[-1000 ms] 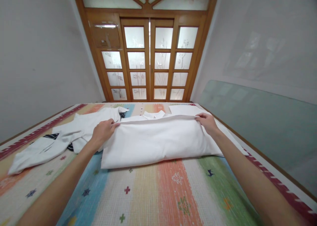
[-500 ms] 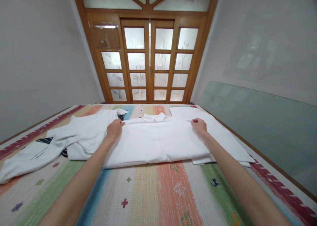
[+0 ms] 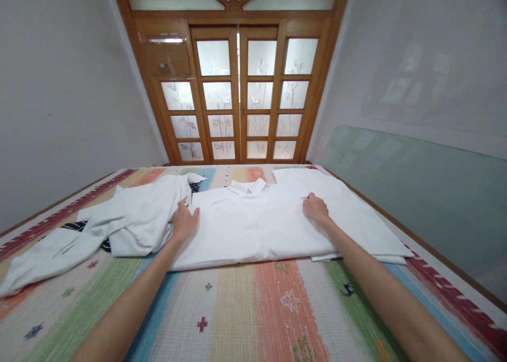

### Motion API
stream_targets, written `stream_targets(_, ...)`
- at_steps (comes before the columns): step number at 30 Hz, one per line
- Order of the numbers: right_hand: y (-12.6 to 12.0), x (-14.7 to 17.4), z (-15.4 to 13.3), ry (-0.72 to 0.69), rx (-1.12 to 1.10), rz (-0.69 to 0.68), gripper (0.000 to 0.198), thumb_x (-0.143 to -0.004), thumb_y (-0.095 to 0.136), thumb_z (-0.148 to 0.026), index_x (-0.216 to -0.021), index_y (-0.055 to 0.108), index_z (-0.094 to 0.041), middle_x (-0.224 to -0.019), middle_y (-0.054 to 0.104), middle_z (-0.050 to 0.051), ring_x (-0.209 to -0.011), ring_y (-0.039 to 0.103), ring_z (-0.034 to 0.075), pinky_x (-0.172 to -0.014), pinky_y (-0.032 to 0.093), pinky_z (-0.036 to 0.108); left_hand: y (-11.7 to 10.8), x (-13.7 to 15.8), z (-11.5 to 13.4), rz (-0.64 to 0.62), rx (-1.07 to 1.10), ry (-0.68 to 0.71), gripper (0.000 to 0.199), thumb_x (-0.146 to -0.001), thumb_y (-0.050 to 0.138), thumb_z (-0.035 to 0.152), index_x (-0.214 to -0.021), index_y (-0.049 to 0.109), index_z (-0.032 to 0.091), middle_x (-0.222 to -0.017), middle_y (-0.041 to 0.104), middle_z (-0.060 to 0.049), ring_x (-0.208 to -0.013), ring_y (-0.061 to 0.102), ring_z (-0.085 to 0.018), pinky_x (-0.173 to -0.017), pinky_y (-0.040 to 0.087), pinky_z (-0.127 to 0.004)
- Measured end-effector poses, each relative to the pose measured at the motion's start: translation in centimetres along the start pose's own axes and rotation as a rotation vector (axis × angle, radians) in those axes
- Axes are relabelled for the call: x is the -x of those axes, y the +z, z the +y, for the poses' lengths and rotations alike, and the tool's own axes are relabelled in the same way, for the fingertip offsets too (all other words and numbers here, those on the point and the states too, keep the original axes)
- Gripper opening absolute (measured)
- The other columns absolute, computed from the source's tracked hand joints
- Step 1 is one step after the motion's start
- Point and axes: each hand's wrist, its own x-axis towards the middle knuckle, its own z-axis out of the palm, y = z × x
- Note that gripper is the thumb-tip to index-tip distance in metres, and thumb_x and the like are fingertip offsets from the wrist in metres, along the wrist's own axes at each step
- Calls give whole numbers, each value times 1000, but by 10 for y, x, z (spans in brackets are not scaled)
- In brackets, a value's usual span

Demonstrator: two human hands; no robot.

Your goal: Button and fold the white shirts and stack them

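Observation:
A white collared shirt point(image 3: 245, 227) lies folded into a wide rectangle on the striped cloth, its collar at the far edge. At its left end is my left hand point(image 3: 185, 222), thumb and fingers apart, resting against the shirt's edge. My right hand point(image 3: 316, 209) is closed in a pinch on the shirt's far right part; the fingertips are partly hidden. Beside my left hand, a crumpled white garment with black striped parts point(image 3: 137, 209) spreads to the left. Another flat white garment point(image 3: 352, 214) lies to the right, partly covered by the shirt.
The surface bears a colourful striped cloth point(image 3: 233, 309) with small printed figures. A pale green panel point(image 3: 412, 187) runs along the right wall. Wooden doors with glass panes point(image 3: 240, 95) stand beyond the far edge.
My left hand has loosened its pinch and its fingers have spread. The shirt's far edge now lies flatter, with more of the collar showing. My right hand stays near the same place.

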Motion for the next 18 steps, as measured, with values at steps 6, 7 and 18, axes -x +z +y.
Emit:
stream_targets(6,-8,1,12,-19,49,-52,34,-92,39,-33,-112,61,-18,-108,67,16,-98,63,28,-78,47,36,-14,-4,-10,-127,52,-114,59,-84,57,43,-130,42,8,-118,65,-21,-110,63,-31,-88,47,-37)
stream_targets(7,-9,2,14,-37,57,-51,35,-93,37,-34,-110,61,-17,-108,67,16,-98,63,28,-78,46,36,-16,-3,-12,-145,39,-100,56,-84,57,43,-127,47,9,-118,66,-21,-111,63,-31,-87,47,-36)
stream_targets(18,-13,12,26,-80,74,-102,29,-87,41,-29,-106,61,-19,-106,65,16,-98,62,28,-76,46,35,-18,4,-19,-284,101,-62,37,-76,63,42,-95,69,11,-99,73,-17,-103,66,-31,-83,50,-33)
